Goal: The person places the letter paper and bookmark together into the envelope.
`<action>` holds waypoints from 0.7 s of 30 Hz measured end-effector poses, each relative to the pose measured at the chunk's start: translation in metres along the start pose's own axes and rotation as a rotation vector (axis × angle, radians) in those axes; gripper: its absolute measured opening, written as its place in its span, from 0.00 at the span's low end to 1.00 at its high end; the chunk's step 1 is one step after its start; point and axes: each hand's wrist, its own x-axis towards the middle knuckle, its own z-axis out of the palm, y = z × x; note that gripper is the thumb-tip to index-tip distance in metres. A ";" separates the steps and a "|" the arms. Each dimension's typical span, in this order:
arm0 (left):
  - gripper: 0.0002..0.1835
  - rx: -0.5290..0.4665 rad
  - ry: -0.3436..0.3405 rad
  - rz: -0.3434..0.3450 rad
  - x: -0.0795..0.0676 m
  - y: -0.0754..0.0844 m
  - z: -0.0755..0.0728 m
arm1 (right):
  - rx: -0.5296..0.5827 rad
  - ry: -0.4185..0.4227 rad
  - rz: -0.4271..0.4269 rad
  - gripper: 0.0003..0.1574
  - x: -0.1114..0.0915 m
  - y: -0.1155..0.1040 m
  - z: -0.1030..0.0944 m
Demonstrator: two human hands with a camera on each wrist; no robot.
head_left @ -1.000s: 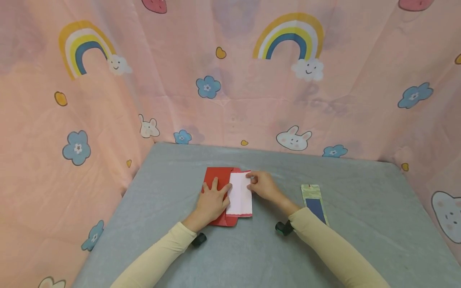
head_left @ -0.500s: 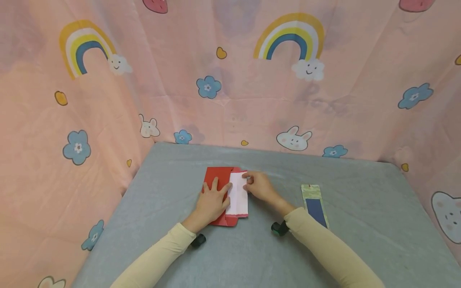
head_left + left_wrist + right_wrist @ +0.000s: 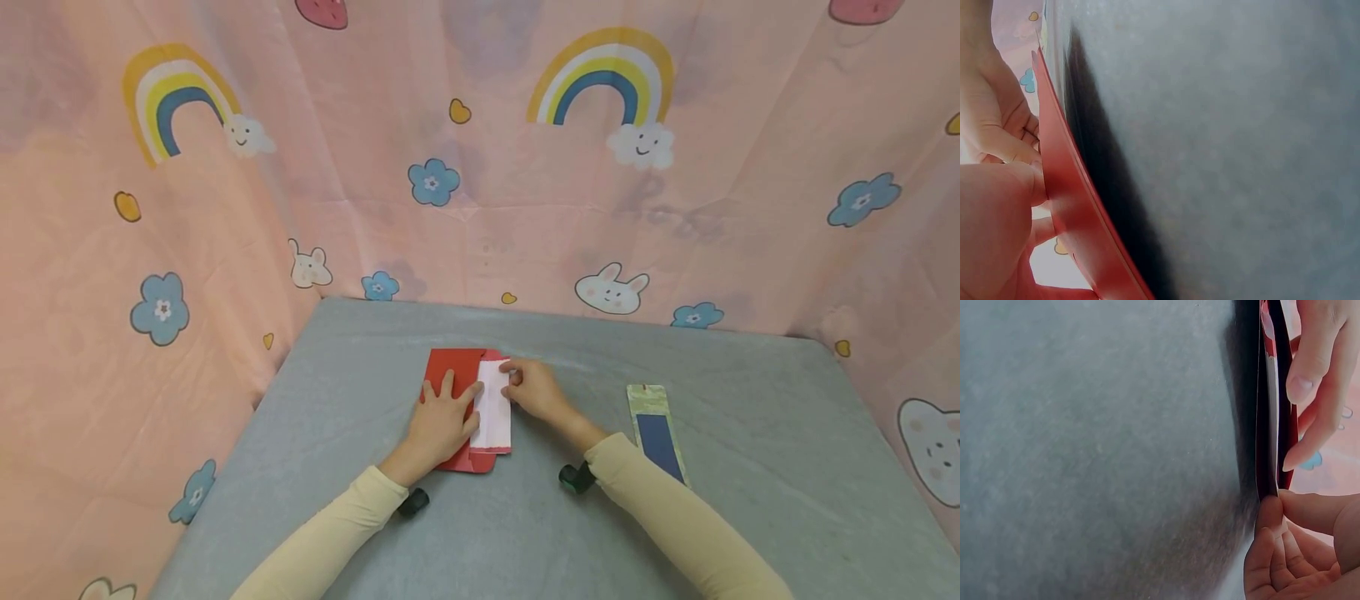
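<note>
A red envelope [image 3: 455, 362] lies on the grey table, its opening towards the right. My left hand [image 3: 437, 425] rests on it with fingers spread, the thumb and index finger by the opening's edge. A white paper with red edges [image 3: 492, 408] sticks out of that opening, its left part hidden inside. My right hand [image 3: 536, 392] pinches the paper's right edge. In the right wrist view the paper [image 3: 1273, 412] runs between the envelope's two red sides, with thumb and index finger of my right hand [image 3: 1297, 550] at its end.
A flat green-and-gold packet with a dark blue panel [image 3: 660, 442] lies to the right, partly behind my right sleeve [image 3: 682, 517]. A pink patterned curtain [image 3: 480, 233] rises behind the grey table [image 3: 495, 533].
My right hand has moved a little left with the white paper. Less of the paper shows outside the envelope. My left hand and the envelope have stayed in place.
</note>
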 end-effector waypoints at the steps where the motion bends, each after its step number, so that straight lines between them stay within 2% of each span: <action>1: 0.32 -0.003 0.000 -0.001 0.000 0.000 0.000 | 0.003 -0.001 -0.003 0.20 0.000 0.000 0.000; 21: 0.31 -0.012 0.006 0.005 0.000 -0.001 0.002 | -0.019 0.015 0.011 0.21 0.003 -0.006 0.011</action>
